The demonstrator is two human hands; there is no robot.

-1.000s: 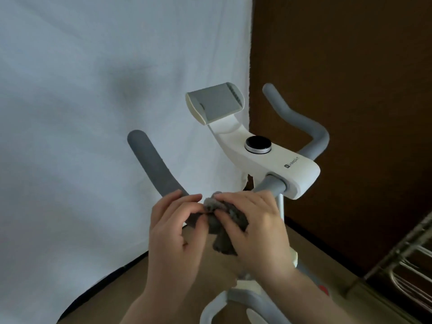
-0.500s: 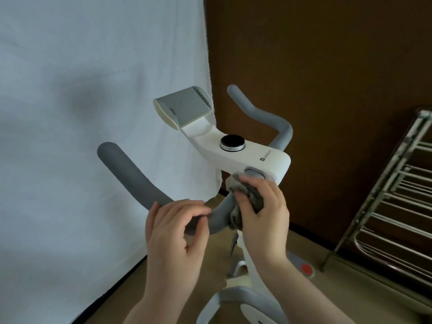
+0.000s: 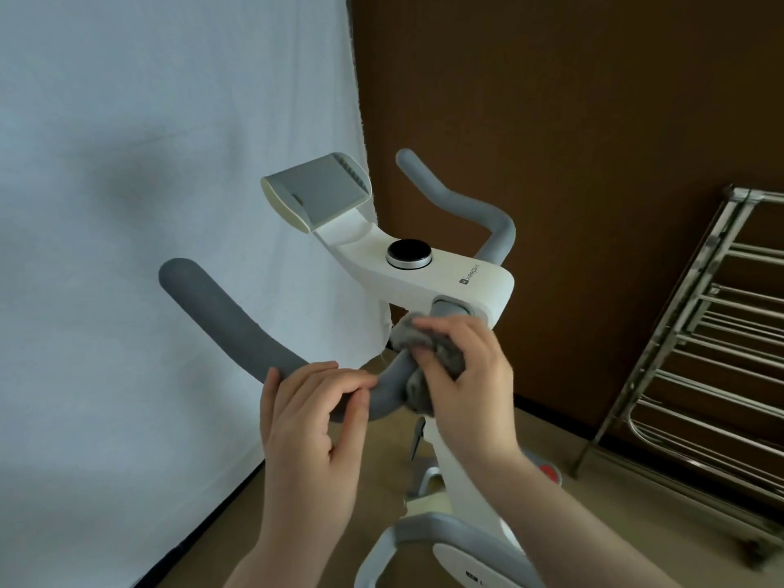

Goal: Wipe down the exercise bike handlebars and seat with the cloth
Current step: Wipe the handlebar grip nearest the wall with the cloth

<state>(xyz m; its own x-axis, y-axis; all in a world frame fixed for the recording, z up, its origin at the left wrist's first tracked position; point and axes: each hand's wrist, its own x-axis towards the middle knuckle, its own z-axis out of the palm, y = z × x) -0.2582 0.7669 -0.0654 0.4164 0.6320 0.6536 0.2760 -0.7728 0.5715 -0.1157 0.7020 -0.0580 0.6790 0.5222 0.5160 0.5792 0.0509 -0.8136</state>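
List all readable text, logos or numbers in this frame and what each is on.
"keepfit", as best it reads (small, last letters unsure), beside a small dark square logo: on the side of the white console.
Small dark mark on the white lower cover at the bottom edge: too small to read.
Black dial, grey handlebar and cloth: no text visible.

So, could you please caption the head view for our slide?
Right hand wipes the handlebar with a cloth while left hand grips it.
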